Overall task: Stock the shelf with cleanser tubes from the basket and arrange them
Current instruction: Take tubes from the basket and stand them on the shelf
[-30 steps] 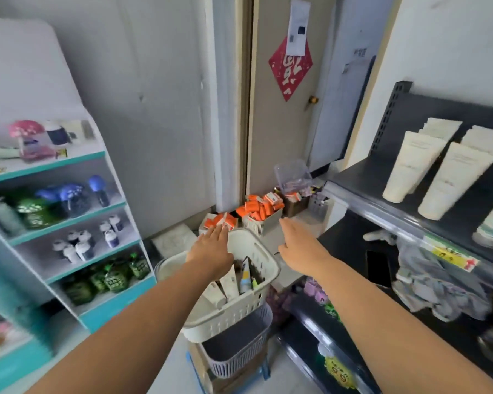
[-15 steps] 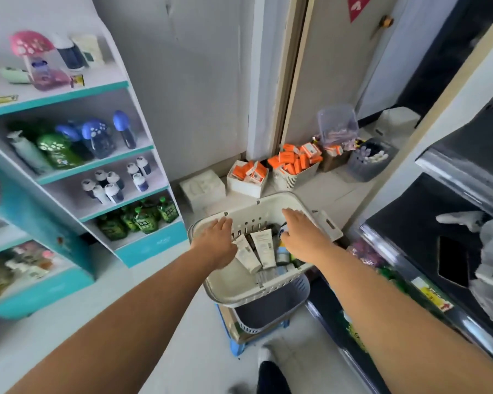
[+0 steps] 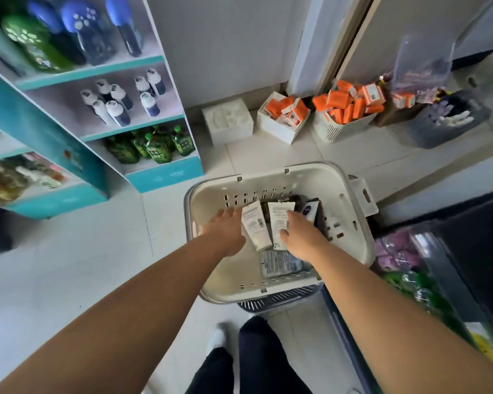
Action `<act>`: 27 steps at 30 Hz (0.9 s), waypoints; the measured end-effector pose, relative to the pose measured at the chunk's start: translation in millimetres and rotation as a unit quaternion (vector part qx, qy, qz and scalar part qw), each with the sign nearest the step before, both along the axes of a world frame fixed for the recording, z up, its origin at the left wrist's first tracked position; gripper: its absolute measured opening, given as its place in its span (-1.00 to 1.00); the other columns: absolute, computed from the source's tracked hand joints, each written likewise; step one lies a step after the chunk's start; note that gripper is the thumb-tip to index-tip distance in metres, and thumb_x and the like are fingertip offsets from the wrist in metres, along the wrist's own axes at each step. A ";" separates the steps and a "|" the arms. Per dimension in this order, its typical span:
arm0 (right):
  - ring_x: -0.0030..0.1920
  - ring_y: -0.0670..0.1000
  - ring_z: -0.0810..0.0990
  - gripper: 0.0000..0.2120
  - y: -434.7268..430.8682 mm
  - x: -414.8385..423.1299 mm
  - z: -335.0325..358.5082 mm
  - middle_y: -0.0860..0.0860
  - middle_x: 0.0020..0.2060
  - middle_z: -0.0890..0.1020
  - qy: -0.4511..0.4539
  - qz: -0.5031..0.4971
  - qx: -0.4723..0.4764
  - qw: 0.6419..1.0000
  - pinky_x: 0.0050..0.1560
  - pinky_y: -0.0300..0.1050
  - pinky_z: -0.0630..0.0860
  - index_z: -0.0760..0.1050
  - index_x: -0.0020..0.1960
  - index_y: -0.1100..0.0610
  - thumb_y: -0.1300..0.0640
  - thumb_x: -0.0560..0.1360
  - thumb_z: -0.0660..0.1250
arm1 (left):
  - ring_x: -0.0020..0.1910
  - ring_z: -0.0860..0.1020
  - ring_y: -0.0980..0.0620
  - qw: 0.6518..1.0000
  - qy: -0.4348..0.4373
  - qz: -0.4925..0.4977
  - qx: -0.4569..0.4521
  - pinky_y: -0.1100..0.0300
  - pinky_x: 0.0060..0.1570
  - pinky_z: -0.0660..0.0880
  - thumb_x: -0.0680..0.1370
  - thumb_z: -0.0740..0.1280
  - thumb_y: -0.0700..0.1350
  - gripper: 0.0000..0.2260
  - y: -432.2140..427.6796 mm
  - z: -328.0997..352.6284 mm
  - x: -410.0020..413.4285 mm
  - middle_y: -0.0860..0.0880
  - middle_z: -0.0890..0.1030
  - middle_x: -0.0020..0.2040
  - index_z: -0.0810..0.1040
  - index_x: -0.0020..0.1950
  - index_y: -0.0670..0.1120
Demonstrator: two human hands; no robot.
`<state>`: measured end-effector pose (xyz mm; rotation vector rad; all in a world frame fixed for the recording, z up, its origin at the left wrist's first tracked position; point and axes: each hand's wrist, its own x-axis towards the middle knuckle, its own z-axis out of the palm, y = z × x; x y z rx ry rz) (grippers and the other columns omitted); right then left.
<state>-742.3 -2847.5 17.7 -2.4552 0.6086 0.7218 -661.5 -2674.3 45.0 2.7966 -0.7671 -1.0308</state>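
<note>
A cream basket (image 3: 268, 173) stands in front of me on top of a grey basket (image 3: 282, 297). Two cream cleanser tubes lie side by side inside it: the left tube (image 3: 254, 226) and the right tube (image 3: 278, 216). A dark blue tube (image 3: 310, 209) and a grey pack (image 3: 279, 263) lie beside them. My left hand (image 3: 225, 231) reaches in with straight fingers and touches the left tube's edge. My right hand (image 3: 302, 237) rests on top of the right tube, fingers and thumb laid over it. The black shelf's edge (image 3: 467, 220) shows at the right.
A teal display shelf (image 3: 165, 174) with bottles and green pouches stands at the left. Against the far wall sit a white box (image 3: 228, 120), trays of orange boxes (image 3: 345, 109) and a dark bin (image 3: 444, 123). My legs (image 3: 256, 356) are at the bottom.
My view has tilted down onto the basket. Both hands have dropped deeper into it, the right one from the rim onto the right tube, the left one up against the left tube.
</note>
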 end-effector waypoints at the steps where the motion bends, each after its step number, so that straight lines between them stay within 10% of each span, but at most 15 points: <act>1: 0.27 0.16 0.47 -0.50 1.2 2.3 -7.1 0.15 0.35 0.40 0.011 0.000 0.003 1.000 0.26 0.11 0.47 0.18 0.47 0.17 0.05 0.58 0.19 | 0.50 0.17 -0.13 1.000 0.007 -0.001 0.013 -0.05 0.42 0.26 0.53 0.26 -0.07 -0.33 -3.3 -7.7 1.0 -0.12 0.17 0.53 0.02 0.56 -0.08; 18: 0.34 0.21 0.38 -0.23 -2.4 27.6 -74.7 0.19 0.42 0.18 0.029 -0.056 -0.048 0.997 0.21 0.07 0.46 0.06 0.50 0.05 0.01 0.45 0.44 | 0.14 0.51 -0.19 0.989 0.115 0.045 0.077 0.07 -0.10 0.44 0.55 0.25 -0.11 -0.29 -60.8 -95.3 -5.0 -0.18 0.23 0.40 -0.08 0.51 0.34; 27: 0.33 0.24 0.34 -0.08 8.0 30.0 -80.7 0.21 0.38 0.26 0.024 -0.123 -0.041 0.991 0.26 0.08 0.39 -0.08 0.49 0.08 0.10 0.36 0.47 | 0.06 0.50 -0.24 0.987 0.099 0.125 0.011 0.02 -0.08 0.38 0.58 0.11 0.05 -0.60 -60.8 -103.6 -9.0 -0.21 0.41 0.15 0.13 0.40 0.13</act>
